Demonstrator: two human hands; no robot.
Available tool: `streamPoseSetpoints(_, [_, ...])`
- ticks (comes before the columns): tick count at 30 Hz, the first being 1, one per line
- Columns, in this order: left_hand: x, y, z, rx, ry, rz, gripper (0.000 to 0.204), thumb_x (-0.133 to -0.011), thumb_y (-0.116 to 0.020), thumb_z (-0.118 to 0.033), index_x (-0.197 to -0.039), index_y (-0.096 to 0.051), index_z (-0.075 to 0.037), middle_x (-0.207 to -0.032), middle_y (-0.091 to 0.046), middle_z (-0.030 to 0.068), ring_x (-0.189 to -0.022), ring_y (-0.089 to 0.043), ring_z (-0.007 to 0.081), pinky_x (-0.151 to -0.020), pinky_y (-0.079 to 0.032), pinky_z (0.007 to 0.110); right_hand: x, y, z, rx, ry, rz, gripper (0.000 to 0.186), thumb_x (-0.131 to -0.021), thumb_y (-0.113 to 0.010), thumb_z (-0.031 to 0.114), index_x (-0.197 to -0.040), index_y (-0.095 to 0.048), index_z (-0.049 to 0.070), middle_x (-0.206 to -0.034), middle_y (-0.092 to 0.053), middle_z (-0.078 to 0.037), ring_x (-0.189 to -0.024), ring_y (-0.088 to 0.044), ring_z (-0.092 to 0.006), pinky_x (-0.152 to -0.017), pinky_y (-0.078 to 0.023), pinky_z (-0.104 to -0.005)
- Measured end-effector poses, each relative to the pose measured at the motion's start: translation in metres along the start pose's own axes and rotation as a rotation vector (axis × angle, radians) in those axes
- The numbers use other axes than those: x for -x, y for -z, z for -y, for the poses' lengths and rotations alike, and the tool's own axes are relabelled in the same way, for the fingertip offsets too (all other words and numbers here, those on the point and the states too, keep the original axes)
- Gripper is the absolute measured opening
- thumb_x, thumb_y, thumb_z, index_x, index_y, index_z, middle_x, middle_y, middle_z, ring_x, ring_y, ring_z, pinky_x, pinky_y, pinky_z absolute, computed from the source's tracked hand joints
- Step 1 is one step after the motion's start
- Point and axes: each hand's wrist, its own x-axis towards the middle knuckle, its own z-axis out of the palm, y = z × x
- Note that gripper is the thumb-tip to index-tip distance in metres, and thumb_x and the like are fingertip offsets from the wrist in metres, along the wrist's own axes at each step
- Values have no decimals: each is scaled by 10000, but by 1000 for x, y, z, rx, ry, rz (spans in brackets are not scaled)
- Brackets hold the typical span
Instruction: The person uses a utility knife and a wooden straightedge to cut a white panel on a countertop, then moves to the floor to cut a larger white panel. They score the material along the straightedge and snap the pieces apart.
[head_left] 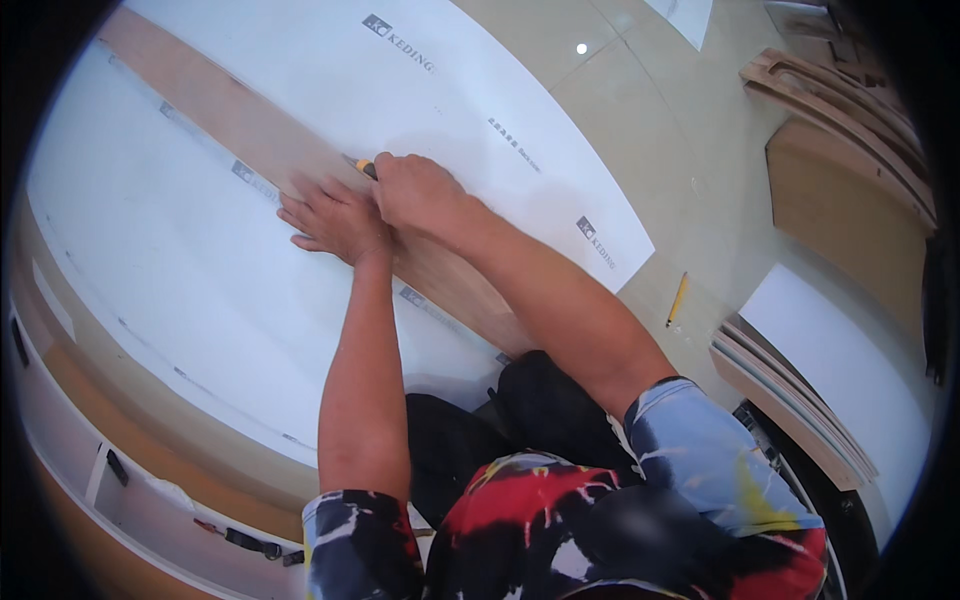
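Beige floor tiles (pixel 640 110) fill the far right part of the scene, and on them lies a large white board (pixel 180 270) that takes most of the left and middle. Across this board runs a long brown wooden strip (pixel 250 125), going from the far left corner down toward your body. Your left hand (pixel 335 218) lies flat on the strip with the fingers spread and pointing to the left, so it presses the strip against the white board. Your right hand (pixel 420 192) is just beside it, touching it on the far right side, and it is closed around a small tool with a yellow and black end (pixel 368 168); only this end shows beyond your fingers, and its tip rests on the strip near the edge where the wood meets the white surface. I cannot tell what kind of tool it is, because the hand covers most of it. Both your forearms come from the lower edge, and you wear a shirt with a red, black, blue and white pattern (pixel 560 520). On the floor to the right, well apart from your hands, lies a yellow pencil (pixel 677 298). Farther right stand stacks of curved plywood pieces (pixel 790 400), and more wooden panels (pixel 850 190) are in the far right corner.
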Motion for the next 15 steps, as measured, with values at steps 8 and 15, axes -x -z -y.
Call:
streamPoseSetpoints(8, [1, -6, 4, -34, -59, -40, 529, -1089, -383, -330, -1567, -355, -103, -1546, -351, 216, -1521, -209, 455, -1193, -140, 682, 121, -31, -79, 44, -143, 100, 296, -1033, -525, 282, -1082, -567, -6, -924, -704, -254, -901, -688, -454, -788, -529, -564])
streamPoseSetpoints(15, [-8, -7, 1, -31, -75, -72, 537, -1094, -338, -383, -1562, -371, -122, -1497, -403, 223, -1500, -257, 451, -1184, -158, 681, 345, -44, -182, 215, -463, 313, 205, -1027, -521, 214, -1064, -509, 13, -893, -687, -264, -882, -690, -461, -753, -533, -575])
